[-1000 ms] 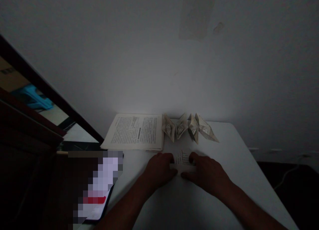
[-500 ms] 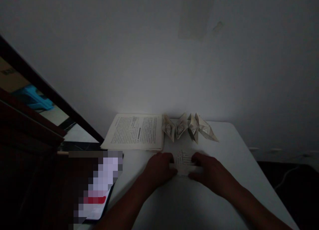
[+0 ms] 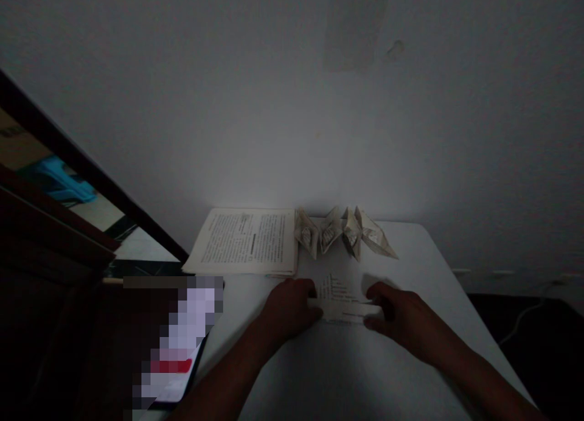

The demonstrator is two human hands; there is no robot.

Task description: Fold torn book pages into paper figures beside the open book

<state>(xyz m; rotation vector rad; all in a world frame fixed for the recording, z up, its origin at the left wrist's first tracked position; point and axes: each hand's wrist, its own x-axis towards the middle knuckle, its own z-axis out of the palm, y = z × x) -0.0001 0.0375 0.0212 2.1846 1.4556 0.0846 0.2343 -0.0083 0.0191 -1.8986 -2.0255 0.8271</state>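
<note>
Nearest, along the bottom of the frame, a pale stretch of white counter (image 3: 296, 372) between two bare forearms. At lower left, a phone (image 3: 194, 342), dark-edged, most of its bright screen hidden under coarse blocks, with a red patch low down.

A little farther in, just below and right of the frame's middle, a folded paper (image 3: 335, 296) over the counter, spanning the gap from left hand (image 3: 287, 308) to right hand (image 3: 401, 314). Gripped at the left end with curled fingers above and thumb below; gripped likewise at the right end, between bent fingers and thumb. Off-white, dulled by weak light, and printed. Peaked at the top like a small triangle, with short dark rows of print stepping down its right slope. Crossed lower down by a paler, mostly plain band, dipping slightly toward the right, with a thin dark line on its right half. Edged underneath by a narrow strip with faint print. Partly covered at both ends, so hard to tell in full outline.

Beyond, left of the middle, a stack of printed pages (image 3: 250, 241); right beside it, a row of four folded paper boats (image 3: 329, 229), pointed and likewise printed. Farthest, a grey wall (image 3: 255, 104) filling the upper frame, and at far left, something blue (image 3: 68, 180).
</note>
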